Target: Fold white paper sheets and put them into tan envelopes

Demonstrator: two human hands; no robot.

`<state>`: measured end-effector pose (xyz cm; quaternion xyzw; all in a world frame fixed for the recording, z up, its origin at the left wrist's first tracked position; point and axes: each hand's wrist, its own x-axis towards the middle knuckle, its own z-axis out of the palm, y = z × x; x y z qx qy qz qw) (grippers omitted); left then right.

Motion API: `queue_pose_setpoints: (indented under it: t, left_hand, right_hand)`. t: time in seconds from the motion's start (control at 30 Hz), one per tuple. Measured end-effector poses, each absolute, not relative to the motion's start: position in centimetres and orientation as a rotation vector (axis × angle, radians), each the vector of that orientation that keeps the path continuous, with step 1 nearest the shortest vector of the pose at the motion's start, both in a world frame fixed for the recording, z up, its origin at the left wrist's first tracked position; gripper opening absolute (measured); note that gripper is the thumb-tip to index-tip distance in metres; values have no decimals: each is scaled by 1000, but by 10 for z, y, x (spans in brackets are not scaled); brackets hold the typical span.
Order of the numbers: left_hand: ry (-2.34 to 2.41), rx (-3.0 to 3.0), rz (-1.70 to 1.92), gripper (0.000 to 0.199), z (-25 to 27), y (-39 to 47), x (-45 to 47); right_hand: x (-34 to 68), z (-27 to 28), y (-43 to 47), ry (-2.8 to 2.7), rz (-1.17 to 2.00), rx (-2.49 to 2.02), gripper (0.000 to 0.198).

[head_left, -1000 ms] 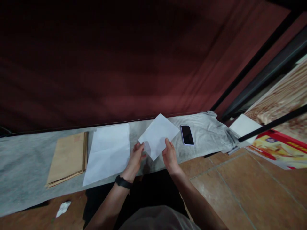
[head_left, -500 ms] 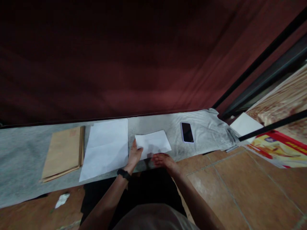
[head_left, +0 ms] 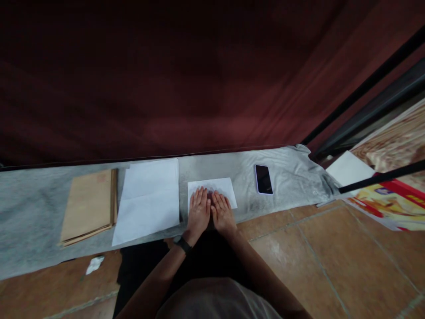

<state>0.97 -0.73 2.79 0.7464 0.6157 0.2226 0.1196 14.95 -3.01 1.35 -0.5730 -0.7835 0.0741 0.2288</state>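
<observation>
My fingers lie straight and palm down, side by side with slight gaps; they pinch nothing. How firmly they press I cannot tell. My left hand (head_left: 198,212) and right hand (head_left: 223,212) sit just beside each other, thumbs inward and nearly meeting.

Directly beneath both hands is the small white sheet (head_left: 229,188), flat on the grey cloth (head_left: 244,161). Its long axis runs left to right across my body, crosswise to my fingers, which point mainly away from me. The far edge lies beyond my fingertips, uncovered. Most of the near edge is hidden under my hands; only its right corner shows. My left hand is close to the sheet's left end. My right hand leaves a wider bare strip at the right end, and is the nearer hand to that end.

Left of the small sheet, across a narrow strip of cloth, lie larger white sheets (head_left: 148,201); my left hand is nearer to these. Farther left is a brown paper stack (head_left: 88,204). To the right, apart from the small sheet, a phone (head_left: 264,179) lies screen up, its long axis directed away from me; my right hand is nearer.
</observation>
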Motion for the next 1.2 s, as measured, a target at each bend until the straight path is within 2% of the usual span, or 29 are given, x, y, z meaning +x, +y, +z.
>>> queue_pose_setpoints:
  t: [0.2,0.8,1.0,1.2]
  left_hand:
    - [1727,2305,439,55,17,-3,2]
    - [2007,2150,543,60,14,-10,-9]
    - [1757,2325,566,58,21,4,16]
    - [1623,2414,453,58,5,20,28]
  right_hand:
    - [153,6,-28,-2206,141,-1627,52]
    - [207,0,-33,-1987,32,-1890,55]
    - [184,11,-9,-1998,144,-1780,55]
    - [158,10,18,-2127,238,-1670,51]
